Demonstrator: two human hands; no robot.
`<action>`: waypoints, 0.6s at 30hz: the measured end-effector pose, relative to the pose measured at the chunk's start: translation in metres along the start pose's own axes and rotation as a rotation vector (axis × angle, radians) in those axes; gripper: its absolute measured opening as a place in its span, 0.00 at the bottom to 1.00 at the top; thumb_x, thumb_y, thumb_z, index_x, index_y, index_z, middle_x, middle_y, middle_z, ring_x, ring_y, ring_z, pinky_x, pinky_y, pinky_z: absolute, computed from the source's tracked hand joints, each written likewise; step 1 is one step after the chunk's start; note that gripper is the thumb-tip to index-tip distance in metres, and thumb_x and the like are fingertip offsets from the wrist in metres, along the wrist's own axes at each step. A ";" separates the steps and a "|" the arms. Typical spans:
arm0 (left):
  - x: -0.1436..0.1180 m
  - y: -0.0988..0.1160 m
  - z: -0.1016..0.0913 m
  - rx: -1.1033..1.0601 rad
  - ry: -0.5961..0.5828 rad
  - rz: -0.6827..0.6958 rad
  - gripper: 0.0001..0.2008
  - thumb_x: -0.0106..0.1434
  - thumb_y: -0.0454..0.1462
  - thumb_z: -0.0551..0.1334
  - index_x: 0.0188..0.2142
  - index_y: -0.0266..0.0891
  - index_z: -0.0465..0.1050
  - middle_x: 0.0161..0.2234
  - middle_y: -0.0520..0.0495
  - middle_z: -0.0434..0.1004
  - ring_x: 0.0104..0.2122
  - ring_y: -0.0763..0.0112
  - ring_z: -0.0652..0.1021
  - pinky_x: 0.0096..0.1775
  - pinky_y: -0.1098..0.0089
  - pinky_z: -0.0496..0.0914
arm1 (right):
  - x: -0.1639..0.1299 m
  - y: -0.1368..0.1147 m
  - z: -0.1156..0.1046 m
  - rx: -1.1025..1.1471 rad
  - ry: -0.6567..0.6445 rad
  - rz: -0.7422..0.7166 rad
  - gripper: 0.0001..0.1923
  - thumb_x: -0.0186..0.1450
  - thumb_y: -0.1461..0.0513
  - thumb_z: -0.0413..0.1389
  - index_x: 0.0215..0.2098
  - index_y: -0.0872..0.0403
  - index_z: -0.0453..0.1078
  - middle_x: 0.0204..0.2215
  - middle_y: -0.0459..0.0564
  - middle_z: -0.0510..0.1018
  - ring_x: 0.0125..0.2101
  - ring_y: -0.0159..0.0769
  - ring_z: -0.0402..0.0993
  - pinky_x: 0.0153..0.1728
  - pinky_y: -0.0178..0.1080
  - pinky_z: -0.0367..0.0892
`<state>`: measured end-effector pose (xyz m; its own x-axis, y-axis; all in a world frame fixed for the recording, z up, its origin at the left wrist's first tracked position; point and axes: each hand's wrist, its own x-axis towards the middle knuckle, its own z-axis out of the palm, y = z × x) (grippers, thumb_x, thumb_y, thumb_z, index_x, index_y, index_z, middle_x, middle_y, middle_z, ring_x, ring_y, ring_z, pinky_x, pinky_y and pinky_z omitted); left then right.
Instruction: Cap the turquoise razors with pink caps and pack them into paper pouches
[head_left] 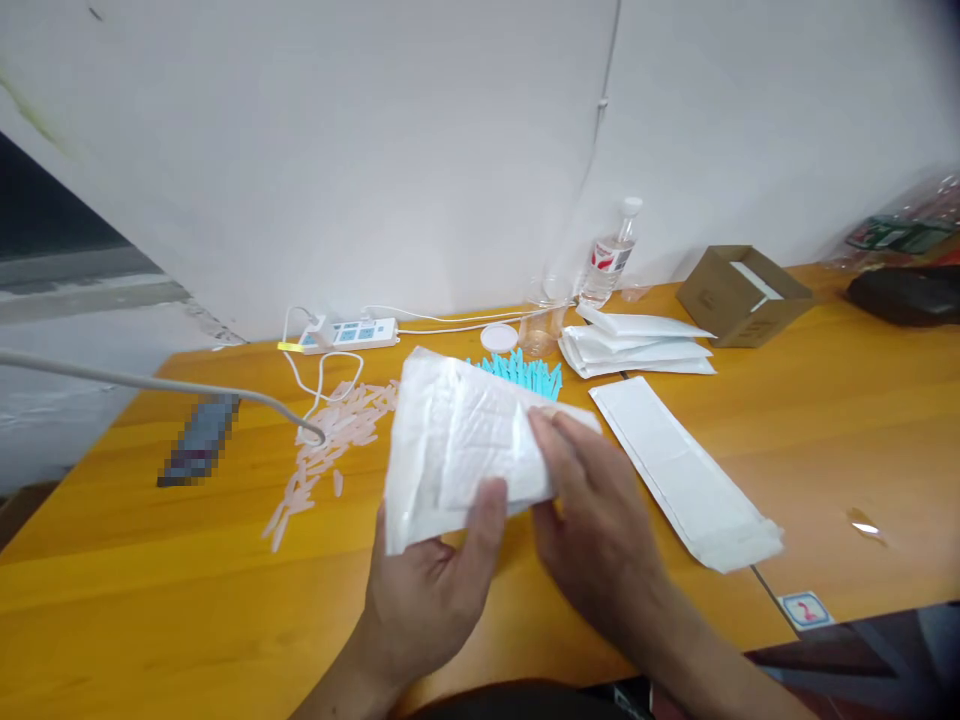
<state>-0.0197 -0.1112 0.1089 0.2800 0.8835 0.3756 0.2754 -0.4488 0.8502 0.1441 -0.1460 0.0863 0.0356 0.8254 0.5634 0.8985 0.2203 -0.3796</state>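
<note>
Both hands hold a white padded envelope (480, 440) above the front middle of the table. My left hand (435, 590) grips its lower left part, thumb on the near face and fingers behind. My right hand (592, 500) closes on its right end, fingers lying over the top face. The envelope looks folded or doubled over and tilted. Partly hidden behind it lies a pile of teal narrow pieces (529, 375). Flat on the table to the right is a long white padded envelope (682, 470), apart from my right hand.
Pale pink strips (337, 430) are scattered left of centre, near a pixelated dark object (199, 440). A power strip (352, 333), clear container (541, 325), round lid (499, 338), water bottle (607, 260), stacked white envelopes (637, 345) and cardboard box (739, 300) stand along the wall.
</note>
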 end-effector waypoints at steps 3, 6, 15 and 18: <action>-0.004 -0.010 -0.002 -0.083 -0.194 -0.014 0.29 0.67 0.42 0.65 0.66 0.47 0.60 0.55 0.43 0.78 0.52 0.59 0.80 0.53 0.58 0.76 | 0.040 0.059 -0.047 -0.202 0.091 0.007 0.33 0.67 0.67 0.53 0.70 0.49 0.56 0.61 0.60 0.70 0.59 0.52 0.67 0.57 0.57 0.67; -0.010 -0.030 0.002 -0.031 -0.349 -0.060 0.32 0.67 0.44 0.65 0.67 0.50 0.56 0.56 0.43 0.77 0.51 0.61 0.80 0.51 0.58 0.77 | 0.093 0.145 -0.079 -0.372 0.136 0.064 0.26 0.70 0.65 0.51 0.66 0.55 0.63 0.59 0.60 0.72 0.59 0.42 0.68 0.57 0.45 0.63; -0.036 -0.077 0.016 -0.015 -0.596 -0.158 0.26 0.68 0.44 0.63 0.63 0.47 0.64 0.52 0.46 0.80 0.49 0.64 0.80 0.51 0.62 0.75 | 0.093 0.310 -0.012 -0.264 -0.390 0.267 0.29 0.72 0.60 0.52 0.69 0.55 0.57 0.66 0.62 0.63 0.66 0.40 0.57 0.62 0.40 0.55; -0.040 -0.084 0.015 -0.023 -0.642 -0.209 0.24 0.68 0.44 0.62 0.62 0.48 0.67 0.52 0.48 0.80 0.48 0.65 0.80 0.50 0.65 0.74 | 0.072 0.318 -0.005 -0.199 -0.344 0.205 0.30 0.73 0.57 0.50 0.71 0.54 0.52 0.69 0.61 0.57 0.69 0.36 0.49 0.66 0.38 0.47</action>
<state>-0.0397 -0.1108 0.0172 0.7161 0.6927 -0.0857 0.3657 -0.2677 0.8914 0.4342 -0.0193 0.0096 0.1047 0.9740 0.2010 0.9560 -0.0428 -0.2903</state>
